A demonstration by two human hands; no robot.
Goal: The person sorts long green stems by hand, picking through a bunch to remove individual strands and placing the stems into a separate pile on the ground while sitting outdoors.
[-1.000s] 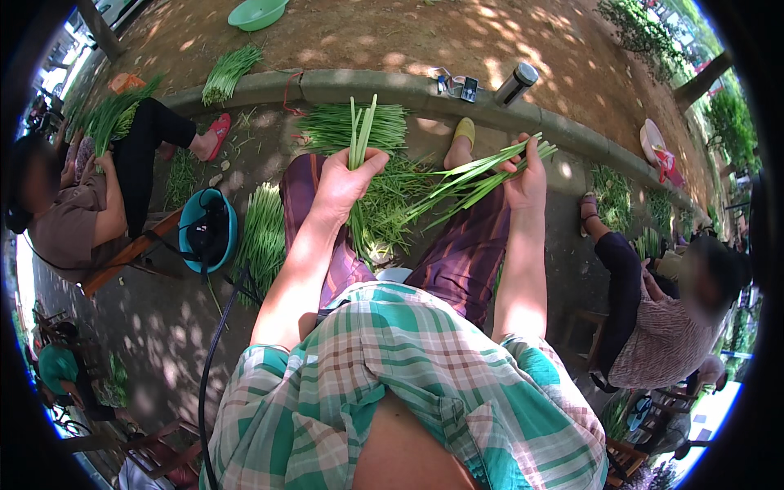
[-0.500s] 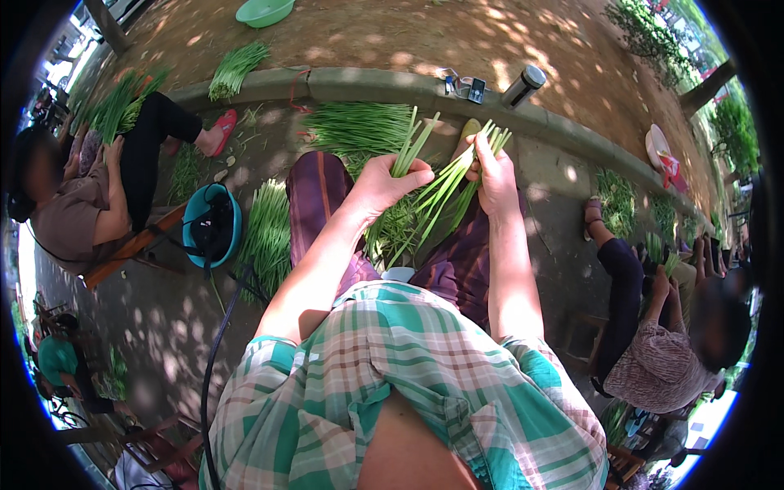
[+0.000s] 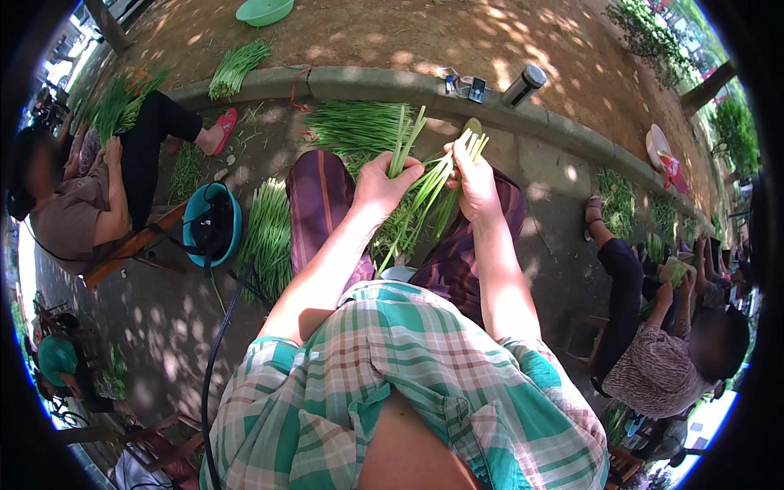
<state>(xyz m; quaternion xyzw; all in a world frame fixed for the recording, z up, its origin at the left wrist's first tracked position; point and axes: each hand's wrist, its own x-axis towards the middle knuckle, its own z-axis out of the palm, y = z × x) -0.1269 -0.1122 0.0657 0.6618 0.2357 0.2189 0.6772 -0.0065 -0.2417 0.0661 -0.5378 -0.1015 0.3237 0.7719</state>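
My left hand (image 3: pixel 384 184) is closed around a small bunch of upright green stems (image 3: pixel 409 131). Just to its right, my right hand (image 3: pixel 472 175) grips a fanned bunch of pale-green stems (image 3: pixel 433 192) near their upper ends, their long lengths slanting down to the lower left between my knees. Beyond my hands lies a broad bundle of similar stems (image 3: pixel 351 122) on the pavement, another pile (image 3: pixel 268 229) is beside my left leg, and loose greens show between my legs, partly hidden.
People sit working at left (image 3: pixel 82 220) and right (image 3: pixel 653 359). A blue basin (image 3: pixel 193 245) holding black items stands left. Along the curb (image 3: pixel 269 82) are a steel flask (image 3: pixel 523 86), a small device (image 3: pixel 476 91) and another stem bundle (image 3: pixel 237 69). A green basin (image 3: pixel 265 10) is farther back.
My right hand has moved steadily leftward with its stems, closer to my left hand, which has shifted slightly right. The person at right now has hands raised with greens.
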